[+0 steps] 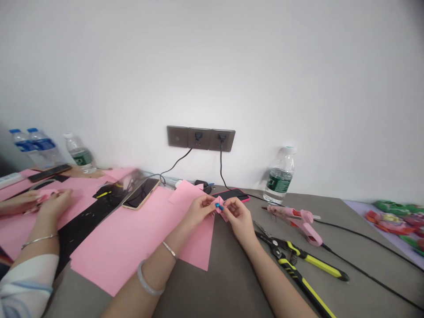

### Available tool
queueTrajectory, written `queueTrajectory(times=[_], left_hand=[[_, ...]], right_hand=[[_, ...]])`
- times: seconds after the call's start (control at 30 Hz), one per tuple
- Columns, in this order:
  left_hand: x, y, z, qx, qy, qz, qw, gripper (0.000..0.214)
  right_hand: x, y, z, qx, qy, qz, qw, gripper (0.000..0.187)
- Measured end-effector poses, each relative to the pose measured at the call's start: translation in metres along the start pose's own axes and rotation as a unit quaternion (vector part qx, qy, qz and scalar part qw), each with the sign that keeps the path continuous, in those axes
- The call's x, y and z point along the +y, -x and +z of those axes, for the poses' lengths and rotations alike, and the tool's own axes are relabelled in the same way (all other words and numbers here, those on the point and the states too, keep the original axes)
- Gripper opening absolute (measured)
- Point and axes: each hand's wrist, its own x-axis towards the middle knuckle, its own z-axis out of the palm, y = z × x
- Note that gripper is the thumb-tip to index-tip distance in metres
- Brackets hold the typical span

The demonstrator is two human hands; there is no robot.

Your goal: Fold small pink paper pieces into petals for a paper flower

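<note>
Both hands are up near the middle of the table, close together. My left hand [200,210] and my right hand [236,216] are closed in a pinch, each gripping a small folded piece of pink paper [220,209] from its own side. The paper is between my hands, held just over the edge of a large pink sheet [139,234].

A smaller pink square [183,196] lies on the far end of that sheet. Beside it is a phone in a gold case [141,193]. A phone in a pink case [231,195] lies just past my right hand on the grey table [212,282].

To the right are a pink glue gun [298,225], yellow-handled cutters [291,265] and a water bottle [280,176]. A black cord [220,165] runs up to a wall socket panel [200,138].

Off to the left, a co-worker's hands [54,203] hold a pink paper piece [46,195] over another pink sheet [26,229].
</note>
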Motion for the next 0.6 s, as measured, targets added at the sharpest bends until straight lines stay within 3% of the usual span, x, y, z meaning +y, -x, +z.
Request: queueTrajectory(times=[0.6], left_hand=[[-0.0068,-0.0026,-0.0037,0.017,-0.015,0.025,0.999,0.030]], right_hand=[[-0.0009,-0.0010,-0.0008,0.017,0.021,-0.010,1.000,0.030]])
